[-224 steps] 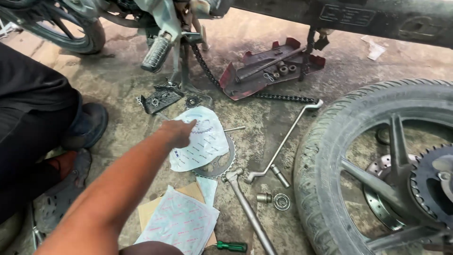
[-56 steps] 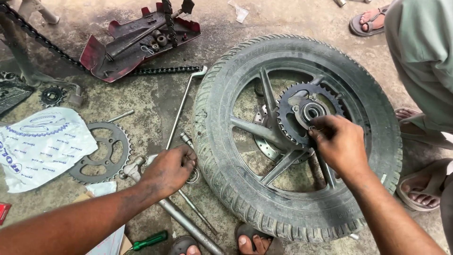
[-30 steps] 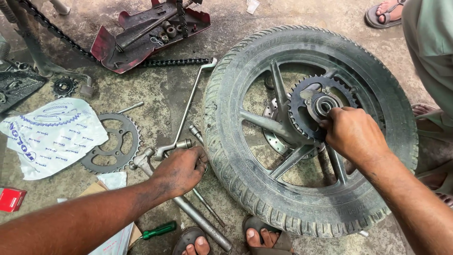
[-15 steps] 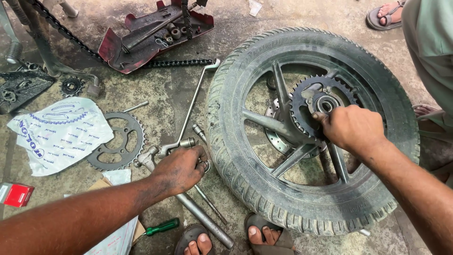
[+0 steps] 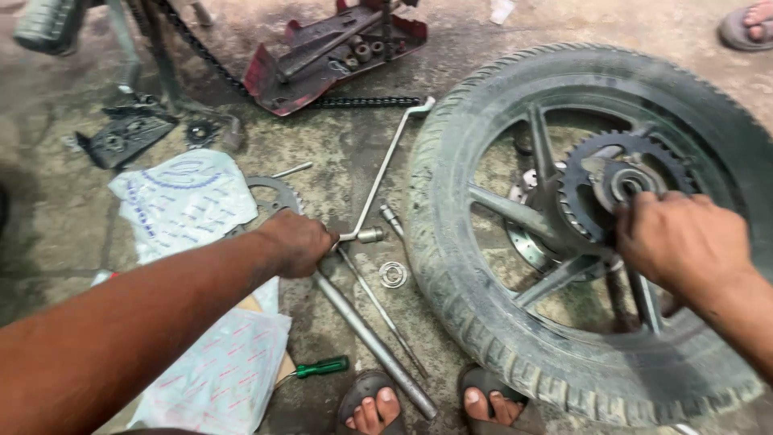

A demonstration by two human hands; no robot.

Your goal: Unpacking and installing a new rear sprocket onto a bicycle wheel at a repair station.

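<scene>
A motorcycle wheel [image 5: 483,322] with a black tyre lies flat on the concrete floor, its toothed sprocket [image 5: 584,173] facing up at the hub. My right hand [image 5: 684,242] rests on the sprocket's lower right, fingers curled around its edge. My left hand [image 5: 298,242] reaches in from the lower left and is closed on the short bent end of an L-shaped socket wrench [image 5: 385,165], which lies on the floor just left of the tyre.
A long steel axle [image 5: 374,342], a thin rod [image 5: 382,310], a ring-shaped bearing [image 5: 392,274] and a green screwdriver [image 5: 322,368] lie near my sandalled feet [image 5: 366,403]. Printed plastic bags [image 5: 185,201] partly cover a loose sprocket [image 5: 274,193]. A red chain cover [image 5: 330,52] and chain [image 5: 362,102] lie behind.
My left hand has shifted from beside the bearing onto the wrench's bent end and closed on it. My right hand stays on the sprocket. The view has swung left.
</scene>
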